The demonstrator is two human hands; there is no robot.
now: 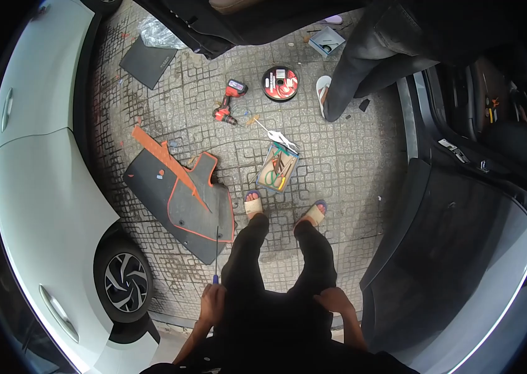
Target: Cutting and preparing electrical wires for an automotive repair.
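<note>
My left hand (212, 304) is closed on a long thin screwdriver (215, 279) with a blue handle, held upright beside my left leg. My right hand (337, 301) rests at my right thigh with curled fingers, and what they hold, if anything, is hidden. Past my sandalled feet lies an open tray (263, 182) of hand tools, with a white pointed item (278, 138) at its top. To its left are dark floor mats (206, 246) with orange edging and an orange strip (164, 154). Farther up lie a red cordless drill (232, 90) and a round red-and-black spool (280, 84).
A white car (45, 199) with a wheel (123, 280) lines the left. An open dark car door (438, 262) and sill (410, 118) border the right. Another person's legs (357, 62) stand at upper right, near a small box (326, 38). Plastic sheeting (157, 34) lies upper left.
</note>
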